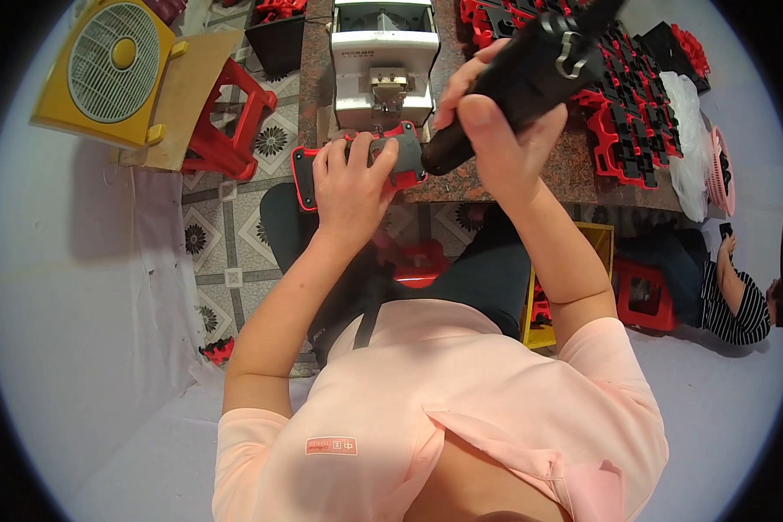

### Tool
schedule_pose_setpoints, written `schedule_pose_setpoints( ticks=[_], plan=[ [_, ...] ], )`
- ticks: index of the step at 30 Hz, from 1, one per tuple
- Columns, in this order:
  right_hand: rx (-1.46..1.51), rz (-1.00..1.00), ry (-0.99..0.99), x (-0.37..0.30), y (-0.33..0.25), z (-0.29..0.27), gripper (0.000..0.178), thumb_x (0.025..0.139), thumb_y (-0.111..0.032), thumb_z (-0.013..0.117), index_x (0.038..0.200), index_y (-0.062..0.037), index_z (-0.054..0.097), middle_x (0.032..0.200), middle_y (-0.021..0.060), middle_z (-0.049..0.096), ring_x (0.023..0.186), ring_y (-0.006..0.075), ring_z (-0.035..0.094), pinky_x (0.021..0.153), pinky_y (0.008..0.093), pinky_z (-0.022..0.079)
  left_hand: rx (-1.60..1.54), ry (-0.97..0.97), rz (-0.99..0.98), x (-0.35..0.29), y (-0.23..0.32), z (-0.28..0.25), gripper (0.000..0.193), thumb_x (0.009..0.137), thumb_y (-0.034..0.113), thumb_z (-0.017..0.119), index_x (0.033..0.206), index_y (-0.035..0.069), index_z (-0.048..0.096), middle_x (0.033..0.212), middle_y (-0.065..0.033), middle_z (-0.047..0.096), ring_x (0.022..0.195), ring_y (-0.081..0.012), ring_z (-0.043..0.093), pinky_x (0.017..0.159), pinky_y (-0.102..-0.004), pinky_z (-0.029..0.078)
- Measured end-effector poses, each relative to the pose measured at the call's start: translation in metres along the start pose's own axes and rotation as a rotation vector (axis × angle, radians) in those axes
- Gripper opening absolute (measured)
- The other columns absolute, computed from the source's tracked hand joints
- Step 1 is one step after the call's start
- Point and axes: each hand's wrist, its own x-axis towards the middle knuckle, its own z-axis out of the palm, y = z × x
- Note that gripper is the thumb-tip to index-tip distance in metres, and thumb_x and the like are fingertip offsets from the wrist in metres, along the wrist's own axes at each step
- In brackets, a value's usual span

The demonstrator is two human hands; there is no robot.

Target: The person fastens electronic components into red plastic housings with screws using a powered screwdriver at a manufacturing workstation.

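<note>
At the near edge of the stone-topped table, my left hand (348, 178) is curled over a red and black plastic part (304, 180), its fingertips on the black top face. My right hand (511, 143) is wrapped round a black electric screwdriver (531, 78) with a metal hanging loop. The tool is tilted, its lower end close to the right end of the plastic part; I cannot tell whether they touch. Directly beyond the part stands a white screw feeder (383, 70) with a metal block at its front.
Rows of red and black parts (631, 113) lie on the table's right, beside a clear plastic bag (685, 143). At left, a yellow box fan (113, 70) rests on a board above a red stool (235, 122). A yellow crate (596, 235) and a seated person (731, 287) are at right.
</note>
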Motion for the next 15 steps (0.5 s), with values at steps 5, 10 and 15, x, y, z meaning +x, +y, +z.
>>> schedule_pose_setpoints(
  ticks=[5,10,15],
  plan=[
    [-0.006,0.016,0.028,0.003,-0.004,0.018,0.033,0.088,-0.001,0.071,0.113,0.0042,0.05,0.078,0.0073,0.063,0.065,0.0131,0.061,0.062,0.0278,0.052,0.012,-0.032,0.001,0.003,-0.001,-0.002,0.064,0.063,0.019,0.085,0.123,0.02,0.061,0.12,-0.0081,0.054,0.113,-0.033,0.052,0.099,-0.0497,0.041],
    [-0.128,0.033,0.087,-0.007,0.0,0.01,0.055,0.074,-0.019,0.09,0.113,-0.0016,0.055,0.087,0.0032,0.067,0.077,0.0081,0.06,0.069,0.0246,0.051,0.037,-0.021,0.022,0.008,0.002,0.002,0.063,0.064,0.025,0.086,0.122,0.019,0.062,0.122,-0.0082,0.055,0.113,-0.0332,0.053,0.098,-0.0499,0.04],
    [0.177,0.04,0.259,-0.032,-0.018,-0.031,0.045,0.085,-0.015,0.079,0.117,-0.0019,0.05,0.083,0.0039,0.063,0.071,0.0127,0.061,0.065,0.0285,0.052,0.053,-0.075,0.033,0.004,0.003,0.003,0.067,0.065,0.024,0.085,0.127,0.016,0.06,0.125,-0.0083,0.055,0.115,-0.0324,0.052,0.099,-0.0485,0.038]
  ],
)
